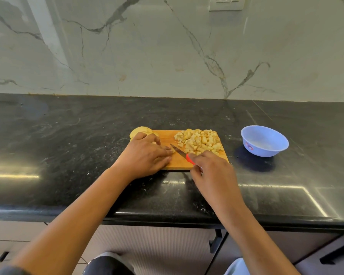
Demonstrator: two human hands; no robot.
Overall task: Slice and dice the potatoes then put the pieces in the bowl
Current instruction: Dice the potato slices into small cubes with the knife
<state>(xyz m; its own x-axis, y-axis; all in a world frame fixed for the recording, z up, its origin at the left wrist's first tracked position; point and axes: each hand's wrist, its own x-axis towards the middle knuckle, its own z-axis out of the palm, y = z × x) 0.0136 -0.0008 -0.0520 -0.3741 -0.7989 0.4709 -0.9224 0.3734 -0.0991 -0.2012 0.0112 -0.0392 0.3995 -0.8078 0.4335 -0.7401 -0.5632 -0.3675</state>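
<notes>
Potato dice [199,140] are lying on the cutting board's [165,134] right half; uncut slices [140,131] are overhanging its far left corner. Left hand [145,157] is pressing down, fingers nearly straight, anything beneath hidden. Right hand [211,173] is gripping the red-handled knife [179,150], tip just beside those fingertips: a slip risks a cut. Bowl [266,151] is standing empty, rightward.
</notes>
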